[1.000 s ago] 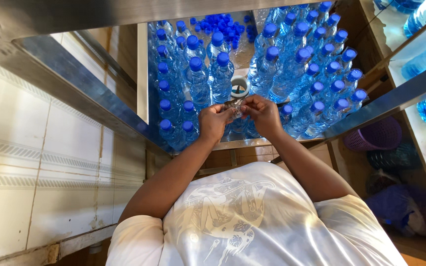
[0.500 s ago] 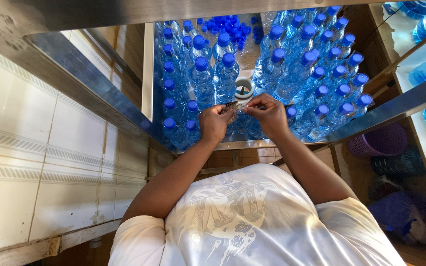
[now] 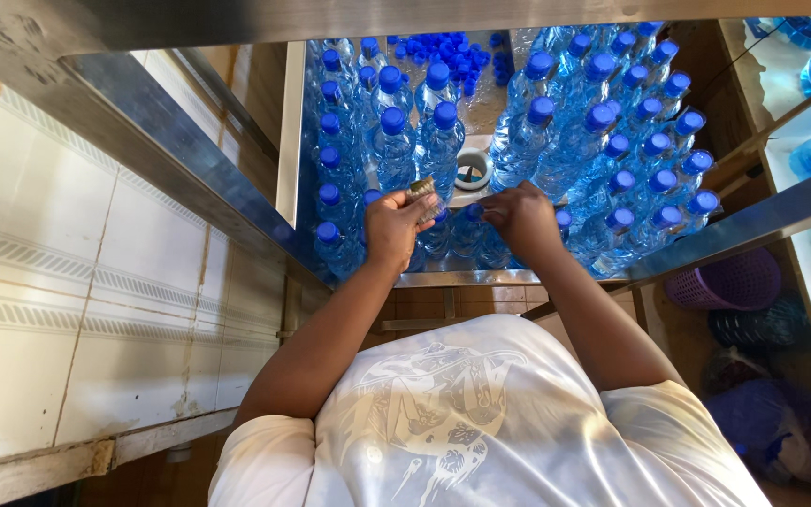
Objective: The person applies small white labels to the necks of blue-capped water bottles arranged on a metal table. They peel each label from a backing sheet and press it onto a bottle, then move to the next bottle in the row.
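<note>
A purple basket (image 3: 726,280) stands at the right, below a metal shelf edge (image 3: 753,225). Near it lies a dark blue bag (image 3: 753,422) on the floor. On the left is a white tiled wall (image 3: 58,310) with a wooden ledge (image 3: 68,460) below. Far away, loose blue caps (image 3: 443,52) lie in a heap.
</note>
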